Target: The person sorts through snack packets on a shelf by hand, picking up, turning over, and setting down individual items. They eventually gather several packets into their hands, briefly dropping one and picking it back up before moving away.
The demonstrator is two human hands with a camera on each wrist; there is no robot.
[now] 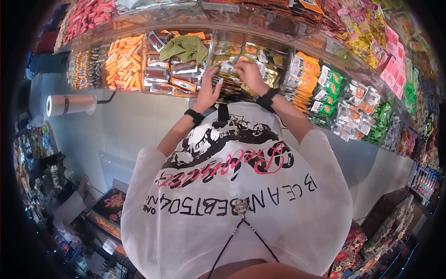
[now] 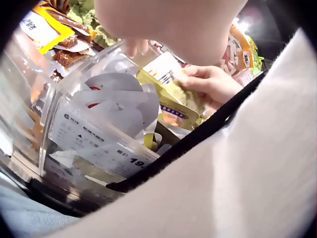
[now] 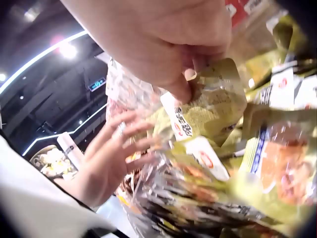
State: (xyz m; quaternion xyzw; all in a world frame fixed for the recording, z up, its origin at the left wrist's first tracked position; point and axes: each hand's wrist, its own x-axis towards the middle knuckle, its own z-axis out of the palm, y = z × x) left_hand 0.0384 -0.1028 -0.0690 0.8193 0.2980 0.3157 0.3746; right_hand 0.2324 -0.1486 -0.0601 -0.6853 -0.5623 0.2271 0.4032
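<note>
My right hand [image 1: 251, 76] pinches a gold-olive snack packet [image 3: 215, 104] between thumb and fingers, over a bin of similar packets [image 1: 276, 59]. In the left wrist view that right hand [image 2: 210, 83] grips the packet's upper edge. At the left side of the same bin is my left hand [image 1: 209, 90], a ring on one finger. The right wrist view shows this left hand [image 3: 106, 161] with its fingers spread and extended beside the packets. More packets [image 3: 282, 158] with a picture of food on them lie under the right hand.
A clear bin wall with a price label [image 2: 94, 136] stands on the near side. Left of the bin, a green cloth-like item [image 1: 186, 49] lies on brown packets, beside orange-wrapped sticks [image 1: 124, 60]. Orange packets [image 1: 303, 72] fill the bin to the right. A plastic-bag roll [image 1: 72, 105] juts out at left.
</note>
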